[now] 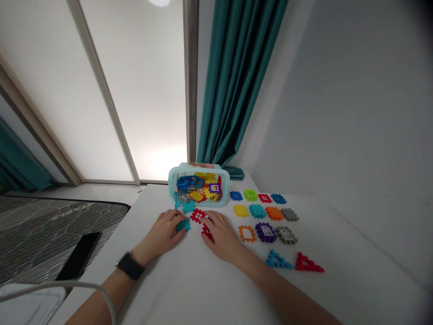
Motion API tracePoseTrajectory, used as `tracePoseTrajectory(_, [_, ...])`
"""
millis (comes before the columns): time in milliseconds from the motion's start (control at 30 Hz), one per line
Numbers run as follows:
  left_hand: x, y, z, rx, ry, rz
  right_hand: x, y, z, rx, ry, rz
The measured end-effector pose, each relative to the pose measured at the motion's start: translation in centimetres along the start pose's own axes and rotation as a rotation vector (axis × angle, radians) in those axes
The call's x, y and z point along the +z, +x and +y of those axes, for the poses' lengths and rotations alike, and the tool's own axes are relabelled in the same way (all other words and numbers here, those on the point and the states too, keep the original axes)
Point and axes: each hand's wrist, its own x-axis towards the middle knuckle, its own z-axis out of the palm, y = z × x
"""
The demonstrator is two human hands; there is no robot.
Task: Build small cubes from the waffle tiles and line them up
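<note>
My left hand [161,231] grips a teal waffle-shaped plastic building piece [182,225] by its edge, just above the white table [169,289]. My right hand [219,235] has its fingers on a red plastic piece [206,232], partly hidden beneath them. Between my hands lies another red piece [198,215], and a teal piece [188,206] sits just beyond it. A pale blue plastic tub [199,185] lies on its side behind my hands, packed with mixed colourful pieces. Rows of separate pieces lie to the right, including a purple one [266,232] and a red triangular frame [308,263].
A black watch [130,266] circles my left wrist. Left of the table are a striped dark mattress [57,230] and a black phone [79,255]. A white cable [67,284] crosses the lower left. A teal curtain [230,90] and pale wall stand behind the table.
</note>
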Motion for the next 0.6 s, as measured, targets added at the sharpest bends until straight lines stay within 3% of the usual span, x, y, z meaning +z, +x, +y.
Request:
tracePoseTrajectory(167, [0.4, -0.1, 0.0, -0.014, -0.014, -0.042, 1.7, -0.6, 0.2, 0.009, -0.017, -0.040])
tracePoseTrajectory(600, [0.5, -0.5, 0.6, -0.031, -0.016, 0.003, 2.5, -0.7, 1.2, 0.074, 0.066, 0.012])
